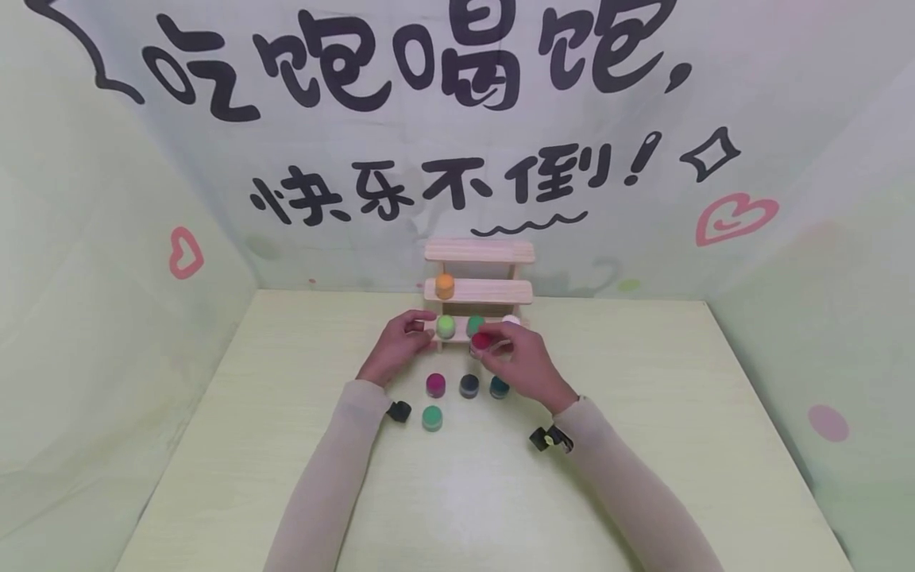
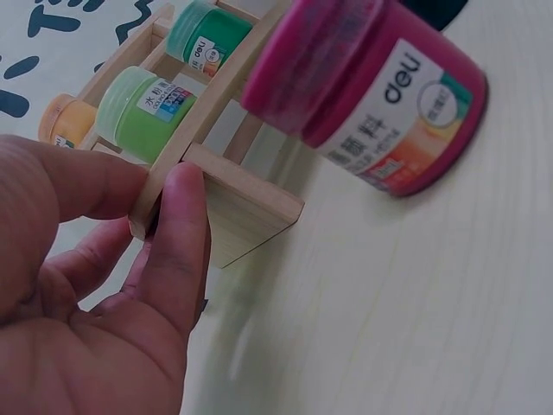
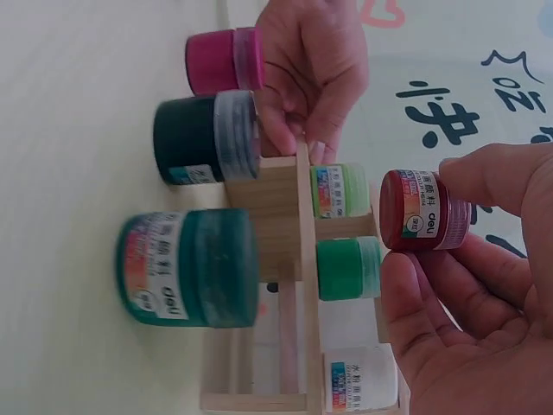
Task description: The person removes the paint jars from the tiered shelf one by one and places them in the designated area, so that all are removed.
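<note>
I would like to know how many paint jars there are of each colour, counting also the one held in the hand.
Orange jar: 1
Light green jar: 1
Medium green jars: 2
Teal jar: 1
Very dark jar: 1
Magenta jar: 1
Red jar: 1
White jar: 1
Total: 9

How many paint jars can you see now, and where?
9: orange on the middle shelf; lime, green and white on the bottom shelf; red in the right hand; magenta, dark, teal and mint on the table. Others may be hidden.
</note>
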A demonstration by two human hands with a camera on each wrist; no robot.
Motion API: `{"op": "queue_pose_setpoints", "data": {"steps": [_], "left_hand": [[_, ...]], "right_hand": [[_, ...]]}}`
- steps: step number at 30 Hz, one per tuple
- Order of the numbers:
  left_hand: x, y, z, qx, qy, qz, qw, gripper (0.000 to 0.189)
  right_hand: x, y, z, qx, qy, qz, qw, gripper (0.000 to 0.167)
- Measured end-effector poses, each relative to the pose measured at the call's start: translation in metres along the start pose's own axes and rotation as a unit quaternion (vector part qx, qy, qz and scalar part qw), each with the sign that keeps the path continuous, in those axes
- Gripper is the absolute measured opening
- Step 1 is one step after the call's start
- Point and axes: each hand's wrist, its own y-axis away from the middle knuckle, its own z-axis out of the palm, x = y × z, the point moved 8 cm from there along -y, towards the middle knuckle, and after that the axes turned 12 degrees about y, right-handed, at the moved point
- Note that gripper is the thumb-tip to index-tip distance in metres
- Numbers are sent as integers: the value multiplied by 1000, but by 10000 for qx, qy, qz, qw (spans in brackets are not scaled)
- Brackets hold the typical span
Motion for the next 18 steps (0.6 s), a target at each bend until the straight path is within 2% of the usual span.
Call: {"op": "queue_pose_setpoints", "data": {"steps": [18], "left_hand": [[2,2,3,19,32,97,9999,34]], "right_hand": [[5,36,28,-298,-180,-92,9994,37]]}}
